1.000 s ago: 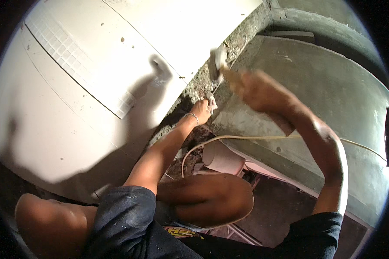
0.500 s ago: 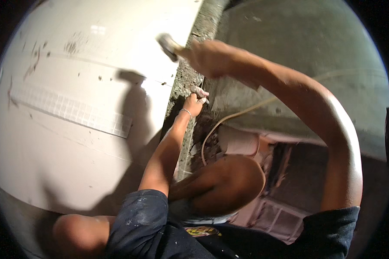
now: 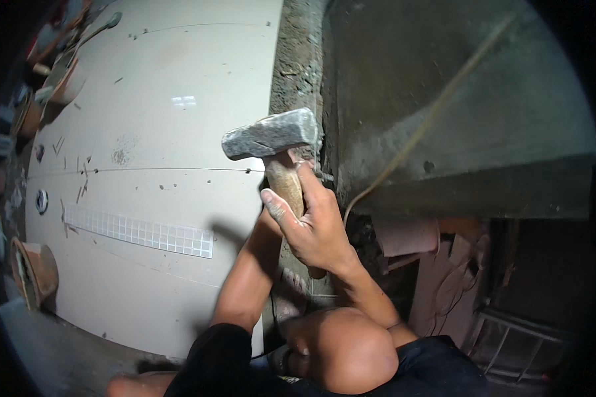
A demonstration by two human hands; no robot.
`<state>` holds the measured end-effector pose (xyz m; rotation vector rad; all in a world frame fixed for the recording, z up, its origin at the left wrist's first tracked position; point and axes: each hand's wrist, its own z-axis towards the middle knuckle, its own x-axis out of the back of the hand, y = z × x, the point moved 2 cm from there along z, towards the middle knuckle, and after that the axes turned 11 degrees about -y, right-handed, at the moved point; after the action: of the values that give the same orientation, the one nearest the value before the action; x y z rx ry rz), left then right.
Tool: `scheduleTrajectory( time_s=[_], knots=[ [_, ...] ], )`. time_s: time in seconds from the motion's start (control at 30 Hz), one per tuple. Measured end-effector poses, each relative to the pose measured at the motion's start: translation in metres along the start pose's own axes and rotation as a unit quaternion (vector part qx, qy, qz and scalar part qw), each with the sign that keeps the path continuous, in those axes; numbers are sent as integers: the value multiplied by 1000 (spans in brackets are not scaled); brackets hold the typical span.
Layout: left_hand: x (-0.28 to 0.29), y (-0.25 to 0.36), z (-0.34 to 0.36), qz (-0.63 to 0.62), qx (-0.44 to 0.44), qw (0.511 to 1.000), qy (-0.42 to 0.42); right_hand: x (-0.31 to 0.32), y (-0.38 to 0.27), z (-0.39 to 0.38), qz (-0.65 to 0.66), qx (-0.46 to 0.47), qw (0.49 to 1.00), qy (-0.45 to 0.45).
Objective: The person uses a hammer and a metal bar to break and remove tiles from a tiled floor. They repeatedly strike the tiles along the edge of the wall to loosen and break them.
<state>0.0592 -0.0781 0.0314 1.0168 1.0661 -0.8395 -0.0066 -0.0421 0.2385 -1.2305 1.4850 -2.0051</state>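
Note:
My right hand (image 3: 318,228) grips the wooden handle (image 3: 281,178) of a hammer, whose grey, dust-coated metal head (image 3: 268,132) is raised over the seam between large white tiles (image 3: 132,99) and a rough broken concrete strip (image 3: 295,79). My left hand (image 3: 268,221) is behind it, mostly hidden by the hammer and right hand; its fingers and what they hold cannot be made out. A small metal piece (image 3: 326,177) shows just right of the hands. A strip of small square mosaic tiles (image 3: 139,231) lies on the white tiles at left.
An orange bucket (image 3: 33,271) and a clutter of pails and tools (image 3: 63,89) line the left edge. A dark cement surface (image 3: 457,99) with a pale hose (image 3: 404,152) fills the right. Below it are a pinkish container (image 3: 407,235), cables and a metal frame (image 3: 516,341).
My right hand has brought the hammer down and inward over my left hand from its blurred raised position. The view has turned, bringing the clutter at the left edge into sight.

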Motion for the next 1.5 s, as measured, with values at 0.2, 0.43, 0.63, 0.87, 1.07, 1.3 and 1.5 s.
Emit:
scheduleTrajectory(
  time_s=[0.2, 0.43, 0.63, 0.87, 1.07, 1.3, 1.5],
  knots=[
    [-18, -32, -3, 40, 1, 970, 242, 28, -1, -33, 58, -8, 998, 5],
    [0, -30, 16, 49, -53, 982, 176, 41, 0, -14, 77, 7, 993, -84],
    [3, -34, 7, 57, -58, 981, 174, 25, 27, 4, 79, -135, 987, -34],
    [3, -22, 9, 86, -74, 983, 148, 44, 5, -7, -96, -86, 991, 34],
    [-6, 42, -20, 216, -184, 943, 172, 29, -8, -22, 90, -118, 979, 137],
    [8, 53, -38, 169, -191, 959, 123, -27, -2, -31, 65, -93, 990, -85],
    [10, 26, -29, 68, -149, 976, 142, -55, -3, -30, -5, -13, 986, -164]
  ],
)
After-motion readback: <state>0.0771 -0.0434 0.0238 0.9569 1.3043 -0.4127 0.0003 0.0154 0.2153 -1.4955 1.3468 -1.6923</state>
